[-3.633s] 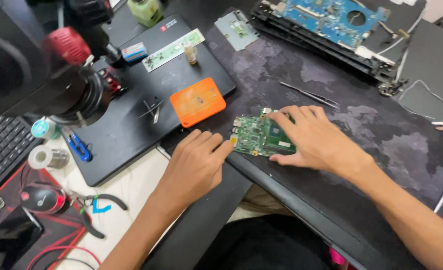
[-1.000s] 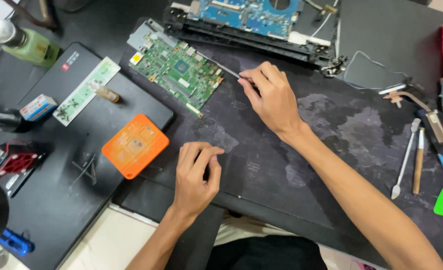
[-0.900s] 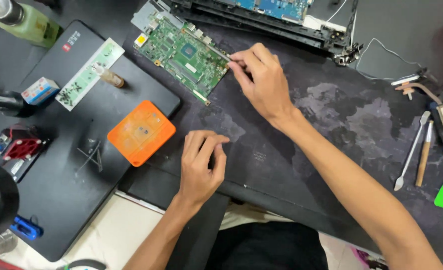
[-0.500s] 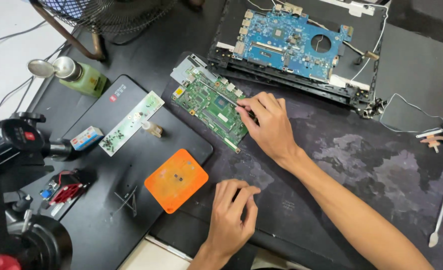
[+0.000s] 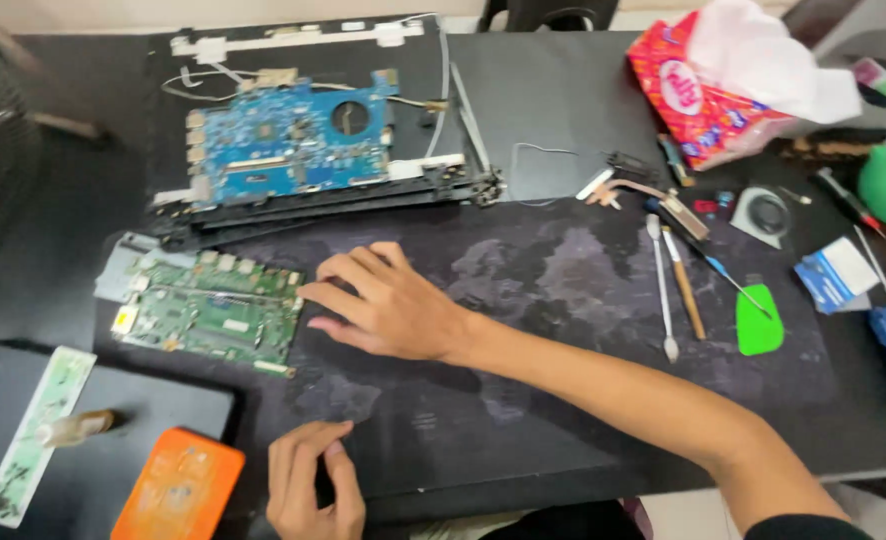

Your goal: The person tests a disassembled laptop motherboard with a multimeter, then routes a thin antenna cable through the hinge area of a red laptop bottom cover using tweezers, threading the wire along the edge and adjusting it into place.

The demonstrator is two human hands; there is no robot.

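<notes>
my right hand [image 5: 388,310] is lying flat on the dark work mat [image 5: 563,330], fingers spread and holding nothing, with the fingertips just beside the right edge of the green circuit board [image 5: 213,312]. my left hand [image 5: 313,485] is resting lower down, below and a little right of the green circuit board, fingers loosely curled on the mat and gripping nothing. the green circuit board is lying flat on the mat's left part. just above the green circuit board an opened laptop base [image 5: 313,190] is sitting with a blue board [image 5: 283,145] showing in it. below and left of the green circuit board a long pale strip board [image 5: 33,435] is lying on a dark closed laptop [image 5: 153,410], and an orange square box [image 5: 178,490] is sitting beside my left hand. well to the right of the green circuit board a metal spudger [image 5: 660,290], a brown-handled tool [image 5: 685,285] and a green pick [image 5: 760,322] are lying side by side, with a red tissue pack [image 5: 698,95] above them.
</notes>
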